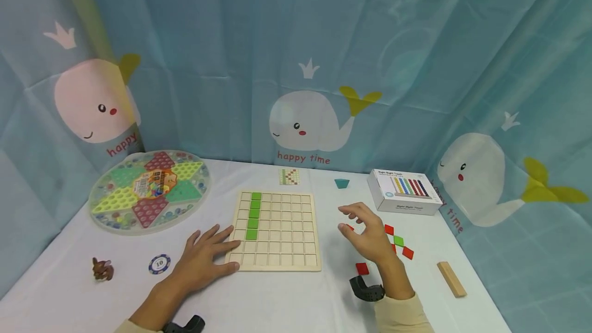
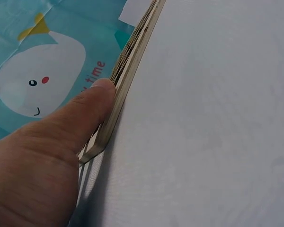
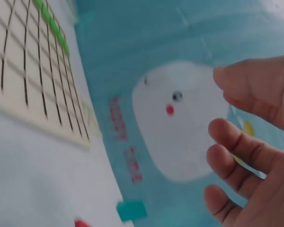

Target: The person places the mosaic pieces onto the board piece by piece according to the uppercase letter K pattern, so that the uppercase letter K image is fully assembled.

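Resting wide-spread against the left edge of the wooden board (image 1: 281,260), the left hand (image 1: 203,260) clasps nothing; the right hand (image 1: 371,236) hovers above the tabletop (image 1: 282,304), its grip loosely parted and empty. Red tiles (image 1: 362,269) lie near it, right of the board, probably light, stiff and slick, best pinched by opposite edges.

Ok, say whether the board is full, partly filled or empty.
Partly filled: green tiles sit in one column of the board; the rest in view is bare.
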The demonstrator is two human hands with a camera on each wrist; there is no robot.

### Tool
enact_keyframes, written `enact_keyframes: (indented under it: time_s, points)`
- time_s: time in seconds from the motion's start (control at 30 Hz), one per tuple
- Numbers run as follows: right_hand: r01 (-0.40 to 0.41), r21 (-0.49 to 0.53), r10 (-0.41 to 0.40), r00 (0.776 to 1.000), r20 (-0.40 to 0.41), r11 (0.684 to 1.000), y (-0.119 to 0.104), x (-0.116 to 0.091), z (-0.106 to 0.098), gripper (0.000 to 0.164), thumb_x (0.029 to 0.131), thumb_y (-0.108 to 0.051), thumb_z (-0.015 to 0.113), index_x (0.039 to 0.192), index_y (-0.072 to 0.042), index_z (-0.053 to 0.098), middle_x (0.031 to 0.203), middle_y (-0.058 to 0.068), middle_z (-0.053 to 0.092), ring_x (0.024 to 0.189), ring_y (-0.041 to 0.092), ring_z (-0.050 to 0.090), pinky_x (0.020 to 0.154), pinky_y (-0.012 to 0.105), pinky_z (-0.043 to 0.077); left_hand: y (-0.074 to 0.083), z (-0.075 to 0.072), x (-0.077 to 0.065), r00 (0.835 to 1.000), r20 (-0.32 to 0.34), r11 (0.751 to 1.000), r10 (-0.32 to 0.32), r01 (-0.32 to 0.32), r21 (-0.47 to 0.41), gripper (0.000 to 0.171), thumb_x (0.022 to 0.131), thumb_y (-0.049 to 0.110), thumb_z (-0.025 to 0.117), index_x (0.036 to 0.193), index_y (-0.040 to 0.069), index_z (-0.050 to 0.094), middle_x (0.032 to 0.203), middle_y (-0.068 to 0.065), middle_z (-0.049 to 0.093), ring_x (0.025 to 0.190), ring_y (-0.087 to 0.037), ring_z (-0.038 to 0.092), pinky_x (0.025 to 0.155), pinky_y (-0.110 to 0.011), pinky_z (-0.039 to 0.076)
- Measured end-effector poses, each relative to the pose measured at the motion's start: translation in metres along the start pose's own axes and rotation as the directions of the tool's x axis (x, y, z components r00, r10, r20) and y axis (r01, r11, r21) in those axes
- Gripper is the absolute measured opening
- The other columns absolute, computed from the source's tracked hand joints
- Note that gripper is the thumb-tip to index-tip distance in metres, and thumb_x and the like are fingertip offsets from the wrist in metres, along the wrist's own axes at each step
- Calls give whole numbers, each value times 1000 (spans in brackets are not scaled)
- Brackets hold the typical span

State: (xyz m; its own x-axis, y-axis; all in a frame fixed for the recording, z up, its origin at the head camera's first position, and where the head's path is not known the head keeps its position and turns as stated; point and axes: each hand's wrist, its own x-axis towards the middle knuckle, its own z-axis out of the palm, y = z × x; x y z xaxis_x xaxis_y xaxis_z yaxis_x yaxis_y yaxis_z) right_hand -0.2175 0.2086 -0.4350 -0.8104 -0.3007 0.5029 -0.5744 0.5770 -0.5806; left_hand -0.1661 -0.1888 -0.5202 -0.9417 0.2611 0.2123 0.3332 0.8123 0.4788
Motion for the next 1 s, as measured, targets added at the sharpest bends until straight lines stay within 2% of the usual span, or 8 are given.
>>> enact_keyframes:
  time_s: [0.17,0.27,0.4,0.5,0.73,0.87,1.0]
  points:
    - [-83,-24,82,995,-49,996,18,-4,-16,35,83,-6,74,117,-11,67,108,-1,63,94,23,57,76,46,49,1,-1,-1,1000,4,1000,-5,5,-4,59,75,59,73,121,21,70,144,-4,47,136,-39,30,107,-62,9]
    - [-141,-37,138,986,-92,989,30,-7,-24,34,85,-4,72,118,-8,66,109,4,63,95,21,55,76,44,48,1,-1,-1,1000,1,1000,-2,2,-3,59,76,59,73,120,21,70,144,-4,47,136,-39,30,107,-63,9]
    - [-223,-44,215,966,-145,974,48,-13,-28,33,86,-5,70,118,-7,65,108,12,63,95,22,53,76,44,46,0,0,1,1000,1,1000,2,-2,-4,59,76,59,72,121,21,70,145,-3,47,137,-38,30,107,-63,9]
    - [-298,-46,287,943,-170,953,61,-19,-28,31,88,-6,68,119,-6,65,106,14,64,96,24,52,78,46,45,1,-1,1,1000,2,1000,5,-5,-11,59,76,59,72,121,21,70,145,-3,46,137,-39,30,107,-63,9]
    - [-482,-66,472,873,-123,874,91,-31,-21,36,89,-15,67,124,-8,62,110,13,63,104,30,50,90,50,42,1,0,1,1000,5,1000,10,-10,-9,58,75,56,74,121,20,70,145,-3,46,136,-39,30,107,-63,8]
    - [-512,-100,502,858,-104,853,100,-35,-15,37,88,-18,69,123,-7,64,107,13,63,101,30,50,88,48,41,1,0,0,1000,-4,1000,16,-16,0,58,76,57,73,121,21,70,145,-3,47,136,-39,31,107,-63,9]
    - [-525,-180,513,851,-108,832,102,-37,-12,37,87,-19,70,121,-6,65,104,13,63,96,30,48,82,47,40,0,0,-1,999,-32,999,34,-33,4,58,76,58,73,120,21,70,144,-4,48,135,-40,33,106,-64,11]
